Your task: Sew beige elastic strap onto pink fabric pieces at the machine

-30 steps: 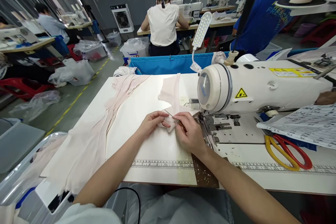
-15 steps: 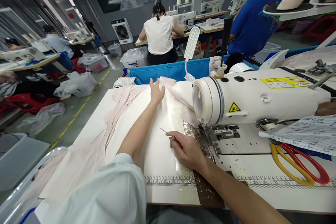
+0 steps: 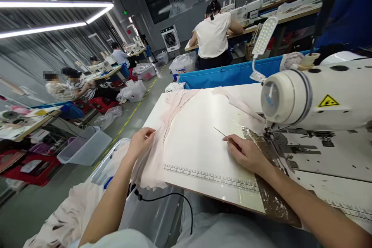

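Note:
My left hand [image 3: 142,141] is at the left edge of the table, thumb and fingertips pinched on the edge of pale pink fabric pieces [image 3: 171,118]. These thin, ruffled pieces lie in a long strip down the table's left side and hang over the front edge. My right hand [image 3: 247,153] rests on the table, closed round an awl [image 3: 220,131] whose thin metal point aims up and left. Another pale pink piece [image 3: 240,102] runs to the needle area of the white sewing machine [image 3: 293,97], right of my right hand.
A printed ruler [image 3: 209,176] crosses the table front. Brown, taped board [image 3: 269,186] lies by the machine. A lamp [image 3: 265,35] and blue cloth trough [image 3: 203,79] stand behind. Left below are a clear bin [image 3: 123,143] and heaped fabric [image 3: 72,209]. A person [image 3: 213,35] sits ahead.
My left hand has come back from the table's far side to its left edge and pinched the fabric there. My right hand still holds the awl. The view has swung left.

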The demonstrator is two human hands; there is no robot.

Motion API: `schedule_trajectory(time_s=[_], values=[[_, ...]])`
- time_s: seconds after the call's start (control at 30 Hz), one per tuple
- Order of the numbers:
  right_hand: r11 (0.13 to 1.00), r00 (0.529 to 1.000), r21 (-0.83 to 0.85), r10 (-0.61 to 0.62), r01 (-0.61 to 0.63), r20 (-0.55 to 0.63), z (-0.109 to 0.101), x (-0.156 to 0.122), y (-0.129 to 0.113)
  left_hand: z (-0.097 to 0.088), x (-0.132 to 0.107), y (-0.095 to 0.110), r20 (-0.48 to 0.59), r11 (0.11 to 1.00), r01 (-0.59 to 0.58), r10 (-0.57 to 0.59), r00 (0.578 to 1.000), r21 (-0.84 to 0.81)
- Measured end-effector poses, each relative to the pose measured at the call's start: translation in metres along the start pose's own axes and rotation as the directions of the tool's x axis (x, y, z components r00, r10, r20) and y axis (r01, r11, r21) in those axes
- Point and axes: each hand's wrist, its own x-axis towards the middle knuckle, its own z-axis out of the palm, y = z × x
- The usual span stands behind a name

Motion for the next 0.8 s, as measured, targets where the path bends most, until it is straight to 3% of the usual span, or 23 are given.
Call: schedule_trajectory(time_s=[0.1, 0.17, 0.3, 0.5, 0.6, 0.7, 0.8], values=[[0.999, 1.000, -0.047, -0.001, 0.002, 0.025, 0.005, 0.000, 0.005, 0.009, -0.030, -0.022, 0.017, 0.970, 0.040, -0.046, 0.999, 0.239], [0.997, 0.999, -0.083, 0.014, -0.010, 0.039, 0.006, 0.000, 0.008, 0.019, -0.042, -0.028, -0.009, 0.948, 0.045, -0.044, 0.999, 0.315], [0.991, 0.998, -0.132, 0.022, -0.013, 0.064, 0.008, 0.002, 0.011, 0.032, -0.048, -0.033, -0.103, 0.948, 0.095, -0.066, 0.992, 0.304], [0.979, 0.995, -0.202, 0.055, -0.038, 0.078, 0.009, 0.002, 0.018, 0.032, -0.042, -0.034, -0.170, 0.937, 0.161, -0.112, 0.979, 0.310], [0.982, 0.991, -0.153, 0.120, -0.109, 0.066, 0.005, 0.003, 0.017, 0.030, -0.043, -0.021, -0.210, 0.938, 0.158, -0.095, 0.973, 0.309], [0.962, 0.963, 0.074, 0.259, -0.264, 0.073, 0.003, 0.005, 0.002, 0.035, -0.052, 0.010, -0.170, 0.948, 0.091, -0.040, 0.985, 0.304], [0.803, 0.909, 0.426, 0.361, -0.416, 0.208, 0.013, 0.007, -0.021, 0.053, -0.068, 0.053, -0.032, 0.955, -0.069, 0.082, 0.996, 0.288]])
